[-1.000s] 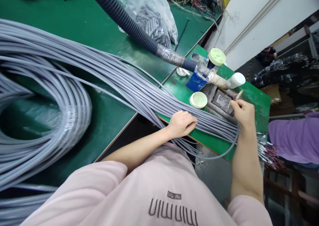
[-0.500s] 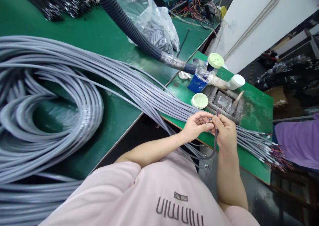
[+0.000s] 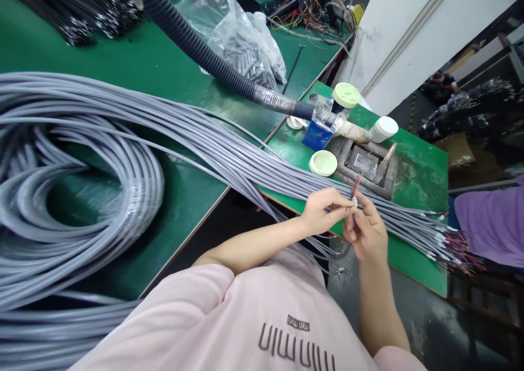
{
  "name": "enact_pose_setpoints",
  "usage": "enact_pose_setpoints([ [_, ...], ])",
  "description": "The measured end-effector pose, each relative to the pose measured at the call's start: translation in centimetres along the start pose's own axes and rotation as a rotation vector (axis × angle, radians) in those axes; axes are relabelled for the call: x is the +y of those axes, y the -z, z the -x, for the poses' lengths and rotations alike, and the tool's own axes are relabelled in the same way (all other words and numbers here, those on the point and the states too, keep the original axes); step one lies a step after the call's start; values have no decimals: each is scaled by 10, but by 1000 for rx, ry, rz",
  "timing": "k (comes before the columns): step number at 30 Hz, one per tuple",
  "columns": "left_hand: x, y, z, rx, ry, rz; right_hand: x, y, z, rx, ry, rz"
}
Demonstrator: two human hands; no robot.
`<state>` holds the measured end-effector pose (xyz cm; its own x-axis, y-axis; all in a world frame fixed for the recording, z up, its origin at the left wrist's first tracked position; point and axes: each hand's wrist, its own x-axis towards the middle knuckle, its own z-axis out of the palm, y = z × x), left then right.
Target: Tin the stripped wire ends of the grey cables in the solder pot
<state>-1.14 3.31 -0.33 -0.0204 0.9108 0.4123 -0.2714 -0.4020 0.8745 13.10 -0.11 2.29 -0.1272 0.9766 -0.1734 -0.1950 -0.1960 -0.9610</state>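
Note:
Fingertips of both my hands meet at the end of a grey cable point(image 3: 354, 201), where thin red and dark wires fan out upward. My left hand point(image 3: 323, 211) is closed in a pinch at the white part just below these wires. My right hand point(image 3: 368, 230) is closed around the cable from the other side, and its fingers hide part of it. Behind my hands, a thick bundle of grey cables point(image 3: 262, 166) runs across the bench. At its right end, several stripped cable ends point(image 3: 454, 248) show red and blue wires.
Large coils of grey cable point(image 3: 143, 196) lie on the left green table point(image 3: 184, 191). A black corrugated hose point(image 3: 204, 49) reaches down to a soldering pot point(image 3: 364, 163). Round tubs point(image 3: 323, 163) stand around it. A person's purple sleeve point(image 3: 489, 223) shows at the right.
The wire fan now stands higher above my fingers, with white showing at its base. My right hand has turned and its fingers have shifted; the view has moved slightly.

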Motion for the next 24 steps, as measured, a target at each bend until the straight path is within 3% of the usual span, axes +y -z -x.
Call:
enact_pose_setpoints([
  [5,-9,-6,7,71,312,318,1,-9,-1,4,18,-69],
  [11,-9,-1,15,-146,660,609,5,-18,1,-8,2,36],
  [14,-9,2,16,-129,675,648,-3,-10,3,18,111,364],
  [18,-12,2,19,-102,635,578,-26,-6,2,249,460,818],
  [24,-11,-1,24,-157,586,465,-46,-26,-11,265,642,1023],
])
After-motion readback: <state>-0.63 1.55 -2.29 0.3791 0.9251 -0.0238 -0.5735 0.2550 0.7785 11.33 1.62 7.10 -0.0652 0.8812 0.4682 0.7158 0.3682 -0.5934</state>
